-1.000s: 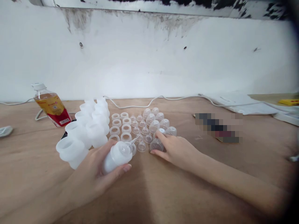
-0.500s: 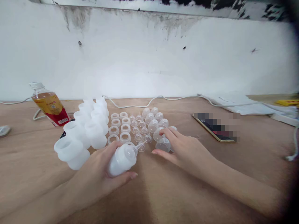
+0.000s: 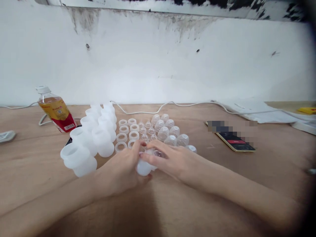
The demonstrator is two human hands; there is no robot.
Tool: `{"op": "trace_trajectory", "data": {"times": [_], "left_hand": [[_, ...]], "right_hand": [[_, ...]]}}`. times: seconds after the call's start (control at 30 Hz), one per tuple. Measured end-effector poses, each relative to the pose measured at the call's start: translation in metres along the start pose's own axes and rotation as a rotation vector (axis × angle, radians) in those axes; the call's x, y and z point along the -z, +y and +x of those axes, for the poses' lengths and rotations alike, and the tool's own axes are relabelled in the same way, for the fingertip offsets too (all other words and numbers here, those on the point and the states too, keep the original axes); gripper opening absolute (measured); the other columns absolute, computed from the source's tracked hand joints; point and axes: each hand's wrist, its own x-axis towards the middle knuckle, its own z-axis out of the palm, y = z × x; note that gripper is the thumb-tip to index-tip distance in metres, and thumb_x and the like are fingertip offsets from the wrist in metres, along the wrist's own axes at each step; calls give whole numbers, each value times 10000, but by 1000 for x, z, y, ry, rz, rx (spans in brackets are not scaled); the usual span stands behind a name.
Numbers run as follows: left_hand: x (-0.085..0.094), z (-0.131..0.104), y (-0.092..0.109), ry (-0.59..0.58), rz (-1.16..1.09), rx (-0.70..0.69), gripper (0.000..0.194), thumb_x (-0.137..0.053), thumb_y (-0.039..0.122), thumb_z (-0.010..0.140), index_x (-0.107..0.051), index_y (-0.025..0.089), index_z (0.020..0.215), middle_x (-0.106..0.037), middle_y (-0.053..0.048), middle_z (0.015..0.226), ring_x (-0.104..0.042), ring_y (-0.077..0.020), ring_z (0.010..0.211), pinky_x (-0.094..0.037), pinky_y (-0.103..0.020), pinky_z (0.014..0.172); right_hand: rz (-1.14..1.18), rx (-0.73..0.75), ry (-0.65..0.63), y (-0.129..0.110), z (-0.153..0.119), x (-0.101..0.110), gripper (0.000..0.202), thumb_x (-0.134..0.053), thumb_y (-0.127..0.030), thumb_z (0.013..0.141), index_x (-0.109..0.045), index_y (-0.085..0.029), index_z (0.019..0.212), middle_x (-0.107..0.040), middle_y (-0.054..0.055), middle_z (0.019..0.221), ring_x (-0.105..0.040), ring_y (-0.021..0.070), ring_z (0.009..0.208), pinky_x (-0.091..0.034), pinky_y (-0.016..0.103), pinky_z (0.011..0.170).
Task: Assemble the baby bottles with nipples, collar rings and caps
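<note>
My left hand (image 3: pixel 120 171) is wrapped round a small white baby bottle (image 3: pixel 143 168), tilted with its top towards the right. My right hand (image 3: pixel 176 161) grips a clear dome cap (image 3: pixel 160 154) at the bottle's top end; fingers hide whether the cap is seated. Left of the hands stand two rows of open translucent white bottles (image 3: pixel 103 146). Beyond the hands lie two rows of white collar rings (image 3: pixel 120 151), then clear nipples (image 3: pixel 151 131), partly covered by my fingers. Clear dome caps (image 3: pixel 163 133) stand in rows just past my right hand.
A drink bottle (image 3: pixel 59 112) with a red and yellow label leans at the left back. To the right lies a phone (image 3: pixel 234 141). A white cable (image 3: pixel 158 110) runs along the wall, near a white plastic bag (image 3: pixel 256 113). A pale device (image 3: pixel 7 136) sits far left.
My right hand has picked up a clear dome cap from the near end of its rows and brought it left to the bottle. My left hand has moved the bottle slightly right.
</note>
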Motion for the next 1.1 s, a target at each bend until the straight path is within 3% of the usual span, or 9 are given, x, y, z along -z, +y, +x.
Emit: {"op": "trace_trajectory", "data": {"times": [0.1,0.17,0.27,0.37,0.5,0.63,0.77,0.83,1.1], "left_hand": [[1,1,-1,-1,-5,52,559,-517,297,710,-222,156,1163,-603,-81,940,-610,-227,761,-461,-316,600],[-1,2,-1,20,81,107,564,-501,309,724,-211,141,1177,-601,-98,929,-608,-254,764,-450,-327,568],[-6,3,-1,71,159,101,556,-476,293,744,-190,161,1202,-573,-108,993,-601,-261,798,-439,-323,564],[-2,0,4,59,60,79,518,-520,321,722,-258,188,1150,-541,-90,1040,-593,-218,776,-442,-301,579],[18,-17,14,-19,-199,75,437,-604,421,660,-399,212,984,-564,-6,915,-566,-160,762,-449,-248,609],[32,-43,17,-41,-153,16,340,-495,478,725,-488,228,954,-579,17,831,-550,-147,727,-426,-225,590],[34,-61,7,269,182,-93,361,-566,445,686,-488,228,963,-554,-21,931,-516,-185,819,-396,-277,671],[36,-65,-3,395,374,-135,319,-590,368,687,-480,244,960,-556,-16,923,-496,-200,850,-358,-316,724],[36,-70,-40,468,811,99,307,-486,347,787,-392,210,1045,-518,-69,999,-421,-282,1034,-265,-472,882]], "right_hand": [[26,28,63,3,-2,6,387,-497,-236,797,-394,-211,1170,-462,89,1159,-522,157,920,-440,260,668],[168,-130,88,5,-1,8,447,-506,-360,791,-374,-180,1178,-549,80,1029,-557,154,830,-449,263,643],[343,-305,-46,7,1,8,294,-335,-361,879,-504,-159,1009,-614,21,719,-574,122,614,-445,246,573],[360,-205,-84,3,0,11,208,-480,-286,818,-538,-173,982,-633,28,850,-596,126,731,-457,222,601],[101,102,169,-5,-6,13,276,-504,-163,789,-519,-209,1060,-590,23,1037,-581,98,832,-462,187,645],[-67,274,531,-1,-12,9,324,-517,-264,797,-473,-211,1114,-617,42,981,-599,124,830,-487,199,613],[-180,142,416,8,-15,6,237,-354,-300,884,-523,-272,1047,-608,13,1016,-608,118,822,-491,227,646],[-233,168,348,11,-14,3,254,-322,-283,897,-548,-290,1011,-608,-4,1023,-609,104,798,-488,221,645],[-532,328,265,15,-10,-6,311,-336,-107,866,-502,-204,1111,-589,86,1025,-579,148,851,-484,257,641]]}}
